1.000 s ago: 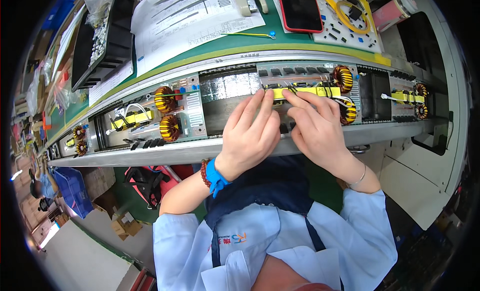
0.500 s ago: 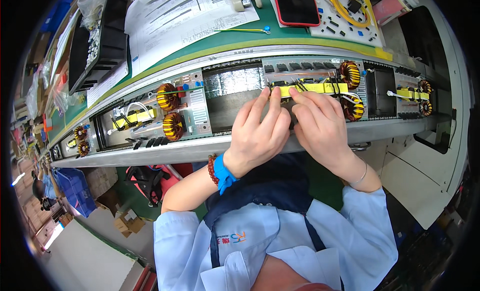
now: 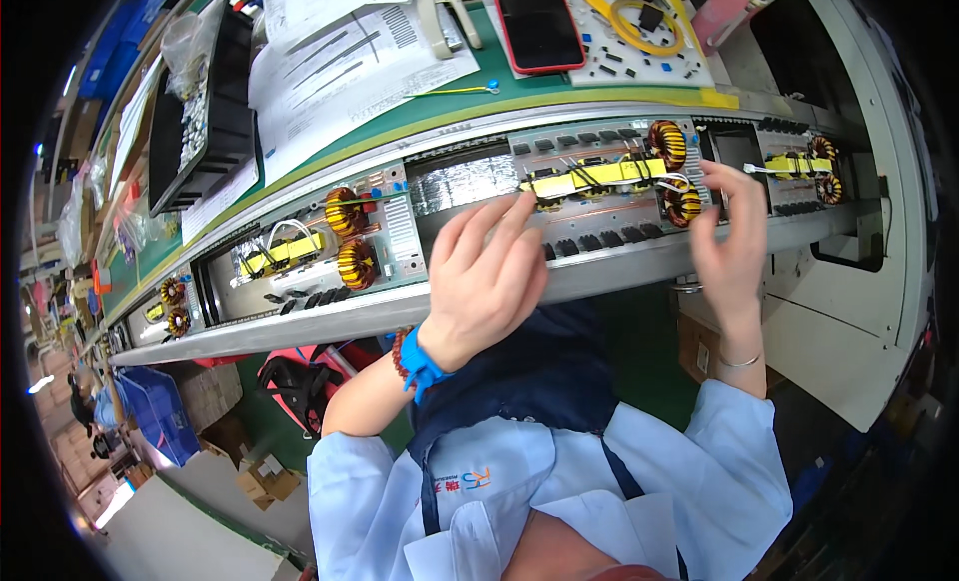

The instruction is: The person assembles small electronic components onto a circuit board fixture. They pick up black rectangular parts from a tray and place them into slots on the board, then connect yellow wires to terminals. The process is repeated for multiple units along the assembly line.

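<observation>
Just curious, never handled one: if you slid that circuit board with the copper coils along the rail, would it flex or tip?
The circuit board probably stays stiff: it lies flat. Its copper coils look dense, so likely heavy, unlikely to tip.

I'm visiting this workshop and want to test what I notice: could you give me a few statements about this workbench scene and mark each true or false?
1. The left hand rests on the circuit board with the yellow part. True.
2. The right hand holds a screwdriver. False: it holds no tool; its fingers are at the board's right end.
3. A red-cased phone lies on the green mat beyond the line. True.
4. The coils on the board are blue. False: they are yellow and black.
5. A blue band sits on the left wrist. True.
</observation>
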Tool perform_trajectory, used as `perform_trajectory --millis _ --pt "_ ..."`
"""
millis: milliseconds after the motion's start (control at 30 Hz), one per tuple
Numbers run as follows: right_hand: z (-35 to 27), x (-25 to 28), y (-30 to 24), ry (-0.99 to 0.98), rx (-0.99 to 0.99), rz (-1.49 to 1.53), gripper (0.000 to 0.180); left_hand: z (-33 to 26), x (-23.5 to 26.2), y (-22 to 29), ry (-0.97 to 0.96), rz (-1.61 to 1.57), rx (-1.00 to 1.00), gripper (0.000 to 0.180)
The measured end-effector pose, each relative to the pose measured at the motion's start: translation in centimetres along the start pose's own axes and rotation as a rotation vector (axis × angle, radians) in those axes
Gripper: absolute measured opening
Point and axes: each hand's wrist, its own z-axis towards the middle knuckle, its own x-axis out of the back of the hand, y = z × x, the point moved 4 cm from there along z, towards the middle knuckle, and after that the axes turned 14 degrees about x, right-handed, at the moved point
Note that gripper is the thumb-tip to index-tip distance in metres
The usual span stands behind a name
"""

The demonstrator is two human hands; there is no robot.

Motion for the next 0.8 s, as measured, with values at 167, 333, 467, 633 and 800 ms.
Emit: perform_trajectory --millis 167,333,467,633,800 --pt "-3.9 0.2 5.7 -0.219 -0.374 -0.047 0.028 0.7 -0.5 -1.8 0.051 0.002 0.089 0.029" --pt "-5.6 -1.2 10.1 -0.319 -0.396 -0.07 0.035 1.4 -2.1 -1.9 -0.102 0.075 0.244 0.048" --pt "-6.0 -1.7 12.2 -0.337 -0.409 -0.13 0.035 2.6 -2.6 -0.8 -0.027 0.209 0.136 0.054" --pt "-6.4 -1.8 14.1 -0.426 -0.476 -0.223 0.034 3.2 -3.2 -0.1 -0.223 0.326 0.079 0.051" --pt "-5.9 -1.4 13.8 -0.352 -0.504 -0.222 0.034 2.5 -4.9 -0.7 -0.241 0.436 0.096 0.047"
